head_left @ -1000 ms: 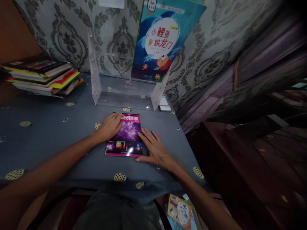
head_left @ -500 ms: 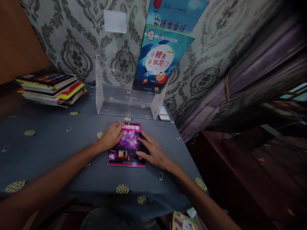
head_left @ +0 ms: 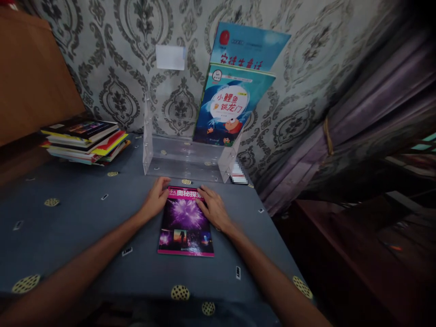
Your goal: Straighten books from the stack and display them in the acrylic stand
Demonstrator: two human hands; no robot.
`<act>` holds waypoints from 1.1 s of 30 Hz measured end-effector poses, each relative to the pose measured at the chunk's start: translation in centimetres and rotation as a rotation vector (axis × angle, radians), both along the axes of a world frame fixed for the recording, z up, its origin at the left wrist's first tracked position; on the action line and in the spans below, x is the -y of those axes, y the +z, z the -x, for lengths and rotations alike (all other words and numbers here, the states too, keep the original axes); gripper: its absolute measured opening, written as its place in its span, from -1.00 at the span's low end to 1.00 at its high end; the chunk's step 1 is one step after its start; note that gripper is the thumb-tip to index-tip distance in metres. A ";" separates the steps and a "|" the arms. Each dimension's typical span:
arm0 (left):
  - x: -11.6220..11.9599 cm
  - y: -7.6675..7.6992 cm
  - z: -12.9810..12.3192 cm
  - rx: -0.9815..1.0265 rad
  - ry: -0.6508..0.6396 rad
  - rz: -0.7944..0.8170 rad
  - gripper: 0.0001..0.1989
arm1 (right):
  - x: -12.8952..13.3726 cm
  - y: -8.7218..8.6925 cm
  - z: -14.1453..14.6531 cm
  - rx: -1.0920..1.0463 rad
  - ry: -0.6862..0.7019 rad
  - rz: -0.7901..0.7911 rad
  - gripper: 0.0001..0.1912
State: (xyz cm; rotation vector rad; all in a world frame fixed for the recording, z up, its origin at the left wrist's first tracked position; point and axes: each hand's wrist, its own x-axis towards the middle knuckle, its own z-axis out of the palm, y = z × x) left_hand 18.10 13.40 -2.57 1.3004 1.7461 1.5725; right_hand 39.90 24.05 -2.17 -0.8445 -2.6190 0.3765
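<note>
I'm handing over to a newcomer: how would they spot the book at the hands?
On the gray-blue tablecloth, find the clear plastic rack. In front of it lies the paperback, left hand at its left edge, right hand over its right. Its purple starburst cover with pink bands sets it apart from the book stack and the blue storybooks in the rack.

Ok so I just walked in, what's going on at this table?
A person has both bare hands at a thin purple-and-black book with a pink title band, lying flat, cover up, on the grey-blue patterned tablecloth. The left hand is at its upper left edge; the right hand lies over its upper right edge, fingers on the cover. Beyond stands a clear plastic rack with blue illustrated books on its right side.
</note>
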 end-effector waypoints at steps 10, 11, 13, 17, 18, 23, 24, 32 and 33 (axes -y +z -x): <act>-0.1 2.2 2.0 0.818 -0.050 0.036 -0.75 | 0.6 0.6 0.2 0.064 -0.022 -0.017 -0.49; 0.0 2.4 1.7 0.867 -0.096 0.071 -0.77 | 0.6 0.6 0.2 0.068 -0.025 -0.014 -0.49; 0.3 2.8 0.7 0.917 -0.220 0.153 -0.80 | 0.6 0.5 0.2 0.064 -0.030 -0.010 -0.48; 0.7 2.9 -1.3 0.950 -0.368 0.228 -0.80 | 0.4 0.2 0.0 0.003 -0.035 0.026 -0.47; 0.8 3.0 -1.5 0.958 -0.361 0.223 -0.80 | 0.4 0.2 -0.1 -0.025 -0.040 0.054 -0.46; 0.9 3.2 -1.6 0.978 -0.294 0.158 -0.82 | 0.2 0.7 -0.7 -0.347 -0.088 0.357 -0.28; 0.9 3.2 -1.6 0.987 -0.277 0.147 -0.83 | 0.2 0.9 -0.8 -0.433 -0.075 0.452 -0.23; 1.1 4.3 -1.6 1.039 -0.150 0.022 -0.83 | 1.2 2.1 -1.2 -0.507 0.228 1.213 -0.52; 1.1 4.5 -1.5 1.027 -0.139 0.009 -0.82 | 1.5 2.2 -1.3 -0.463 0.276 1.284 -0.54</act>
